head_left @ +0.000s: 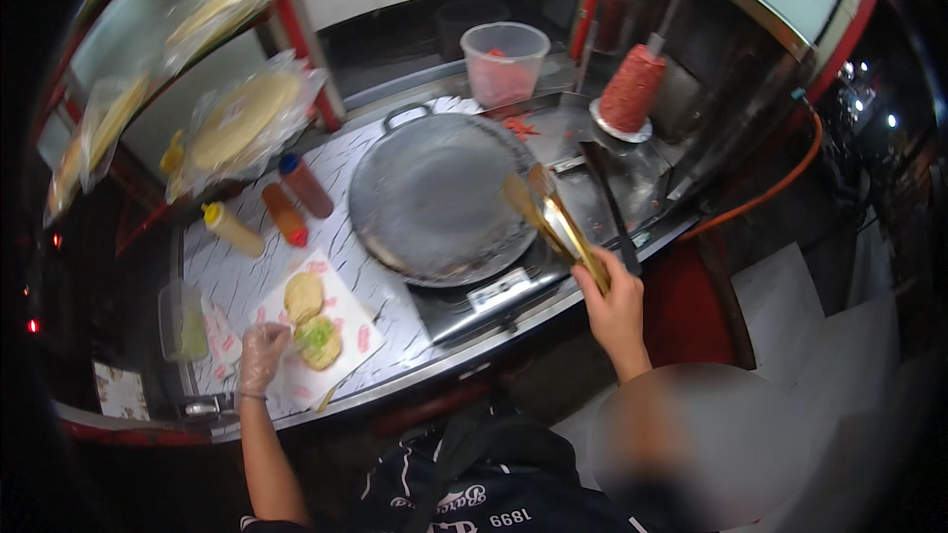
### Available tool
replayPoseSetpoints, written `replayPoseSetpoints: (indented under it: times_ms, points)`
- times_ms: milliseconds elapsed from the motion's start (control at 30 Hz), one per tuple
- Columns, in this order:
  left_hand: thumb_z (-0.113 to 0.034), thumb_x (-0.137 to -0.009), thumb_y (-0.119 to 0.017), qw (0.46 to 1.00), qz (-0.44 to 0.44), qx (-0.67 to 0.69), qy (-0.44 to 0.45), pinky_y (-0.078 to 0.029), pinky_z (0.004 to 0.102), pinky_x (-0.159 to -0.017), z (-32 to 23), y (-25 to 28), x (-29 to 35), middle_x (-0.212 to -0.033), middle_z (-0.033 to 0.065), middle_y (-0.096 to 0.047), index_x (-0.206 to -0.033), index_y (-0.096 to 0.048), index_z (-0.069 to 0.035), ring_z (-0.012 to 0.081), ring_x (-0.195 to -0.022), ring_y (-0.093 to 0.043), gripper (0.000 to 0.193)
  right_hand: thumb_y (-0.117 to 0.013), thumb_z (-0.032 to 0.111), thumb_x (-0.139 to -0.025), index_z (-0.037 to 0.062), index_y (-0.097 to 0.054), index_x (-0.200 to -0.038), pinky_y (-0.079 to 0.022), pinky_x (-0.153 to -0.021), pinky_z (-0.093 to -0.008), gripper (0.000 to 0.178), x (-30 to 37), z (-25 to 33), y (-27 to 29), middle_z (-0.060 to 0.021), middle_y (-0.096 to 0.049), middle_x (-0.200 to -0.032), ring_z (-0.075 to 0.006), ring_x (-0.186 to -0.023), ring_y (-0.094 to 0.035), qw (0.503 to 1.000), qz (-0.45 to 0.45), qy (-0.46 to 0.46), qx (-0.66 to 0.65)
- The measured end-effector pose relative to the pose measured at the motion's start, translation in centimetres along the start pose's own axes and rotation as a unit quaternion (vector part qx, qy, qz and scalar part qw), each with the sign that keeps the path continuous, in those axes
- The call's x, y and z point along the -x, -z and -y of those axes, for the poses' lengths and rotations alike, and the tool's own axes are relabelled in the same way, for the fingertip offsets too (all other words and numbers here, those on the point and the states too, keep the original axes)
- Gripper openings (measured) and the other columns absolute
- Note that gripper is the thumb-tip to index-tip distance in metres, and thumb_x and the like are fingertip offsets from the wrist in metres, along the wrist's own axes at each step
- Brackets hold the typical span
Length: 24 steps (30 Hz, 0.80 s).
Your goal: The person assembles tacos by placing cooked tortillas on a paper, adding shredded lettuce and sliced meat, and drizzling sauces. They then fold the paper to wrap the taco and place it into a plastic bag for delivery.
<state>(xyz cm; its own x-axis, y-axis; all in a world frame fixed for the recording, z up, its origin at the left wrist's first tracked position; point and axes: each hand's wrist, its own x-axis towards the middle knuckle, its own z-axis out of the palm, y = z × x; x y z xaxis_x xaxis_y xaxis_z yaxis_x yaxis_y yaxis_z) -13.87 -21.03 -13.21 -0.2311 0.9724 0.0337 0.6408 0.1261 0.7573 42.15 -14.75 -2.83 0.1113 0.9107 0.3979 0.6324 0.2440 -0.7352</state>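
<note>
My left hand (pixel 264 353), in a clear plastic glove, is beside an opened bun. Its fingers are drawn together, and whatever they may hold is too small to make out. The bun's bare half (pixel 304 297) lies just beyond the half topped with shredded lettuce (pixel 317 339). Both halves rest on printed white paper (pixel 357 333). My bare right hand (pixel 617 308) grips gold-coloured tongs (pixel 565 229), whose tips are by the right rim of a round dark griddle pan (pixel 444 197).
Three squeeze bottles, one yellow-capped (pixel 234 229), stand left of the pan. A clear tub (pixel 183 324) with greens is at far left. Behind are a plastic bucket (pixel 505 64) and a meat cone (pixel 633 89) on a spit. A long dark blade-like tool (pixel 610 199) lies at right.
</note>
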Motion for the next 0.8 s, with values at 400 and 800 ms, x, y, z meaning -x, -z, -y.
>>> replayPoseSetpoints:
  times_ms: [400, 800]
  points:
    - [-0.008, -0.086, -0.074, 0.973, -0.180, -0.141, 0.021, -0.052, 0.0360, -0.077, -8.2, -1.9, 4.9, -0.089, 0.0133, -0.068, -0.094, -0.069, 0.003, 0.0236, -0.081, -0.064, 0.014, -0.052, 0.009, -0.097, -0.0076, -0.062, -0.112, -0.063, -0.073, -0.0473, 0.025, -22.6, -15.8, -10.7, -0.0261, -0.071, -0.102, -0.0404, -0.087, -0.075, 0.956, 0.088, 0.074, 0.271]
    - [-0.004, -0.083, -0.074, 0.954, -0.237, -0.070, 0.170, -0.051, 0.0330, -0.076, 1.5, 2.2, 16.0, -0.089, 0.0079, -0.067, -0.096, -0.071, 0.003, 0.0172, -0.082, -0.062, 0.014, -0.061, 0.030, -0.098, -0.0077, -0.073, -0.080, -0.053, -0.052, -0.0410, 0.044, -24.8, -16.1, -4.0, -0.0139, -0.068, -0.064, -0.0238, -0.051, -0.064, 0.933, 0.338, -0.118, -0.022]
